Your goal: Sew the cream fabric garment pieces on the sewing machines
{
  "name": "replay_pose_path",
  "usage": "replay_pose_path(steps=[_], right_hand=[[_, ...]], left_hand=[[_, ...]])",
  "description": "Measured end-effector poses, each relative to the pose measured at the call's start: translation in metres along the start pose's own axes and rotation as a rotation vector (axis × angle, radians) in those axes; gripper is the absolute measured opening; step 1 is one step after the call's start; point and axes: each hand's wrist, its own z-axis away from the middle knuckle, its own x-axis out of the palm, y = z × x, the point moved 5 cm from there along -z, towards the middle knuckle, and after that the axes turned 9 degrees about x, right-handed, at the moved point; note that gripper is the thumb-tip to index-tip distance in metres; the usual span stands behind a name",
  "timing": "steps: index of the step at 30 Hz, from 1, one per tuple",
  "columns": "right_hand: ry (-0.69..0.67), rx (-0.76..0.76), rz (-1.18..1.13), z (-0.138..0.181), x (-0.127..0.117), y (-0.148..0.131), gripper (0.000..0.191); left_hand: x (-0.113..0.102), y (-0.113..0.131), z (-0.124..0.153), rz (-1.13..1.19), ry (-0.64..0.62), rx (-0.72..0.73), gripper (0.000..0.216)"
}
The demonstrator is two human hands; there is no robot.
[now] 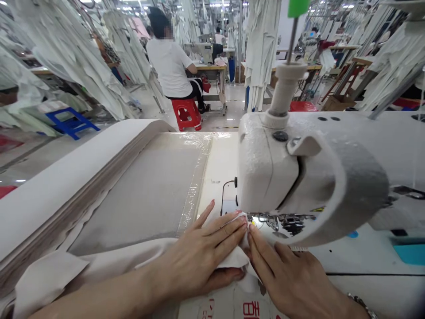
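Both your hands, left hand and right hand, press flat, fingers extended, pinning the cream fabric at the sewing machine needle near the bench's front edge; stitching appears barely begun.

Fabric stack lies left of sewing machine.

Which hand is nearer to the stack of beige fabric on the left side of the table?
Left. The left hand lies flat on the cloth beside the stack of beige fabric, while the right hand is farther away, below the sewing machine head.
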Motion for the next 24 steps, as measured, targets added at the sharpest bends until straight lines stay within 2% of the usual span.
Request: replay_pose_path(steps=[5, 10, 13, 16, 18, 20, 24], right_hand=[[-0.052, -0.039, -0.075, 0.003, -0.003, -0.007, 0.042], [-0.067, 0.01, -0.073, 0.003, -0.002, -0.007, 0.04], [-0.01, 0.039, -0.129, 0.003, -0.005, 0.002, 0.036], [0.072, 0.158, -0.271, 0.004, -0.013, 0.021, 0.026], [0.109, 0.248, -0.301, 0.004, -0.016, 0.034, 0.025], [0.133, 0.293, -0.301, 0.004, -0.016, 0.041, 0.034], [0.131, 0.279, -0.346, 0.002, -0.012, 0.039, 0.034]], left_hand=[[-0.002, 0.004, -0.001, 0.012, 0.024, 0.036, 0.049], [-0.003, -0.002, -0.003, 0.105, 0.017, 0.048, 0.041], [-0.007, 0.0, -0.003, 0.15, 0.089, 0.091, 0.028], [-0.011, 0.007, -0.002, 0.234, 0.158, 0.137, 0.017], [-0.012, 0.008, -0.003, 0.297, 0.156, 0.093, 0.019], [-0.013, 0.006, -0.005, 0.324, 0.142, 0.024, 0.021], [-0.014, 0.001, -0.006, 0.338, 0.126, -0.015, 0.016]])
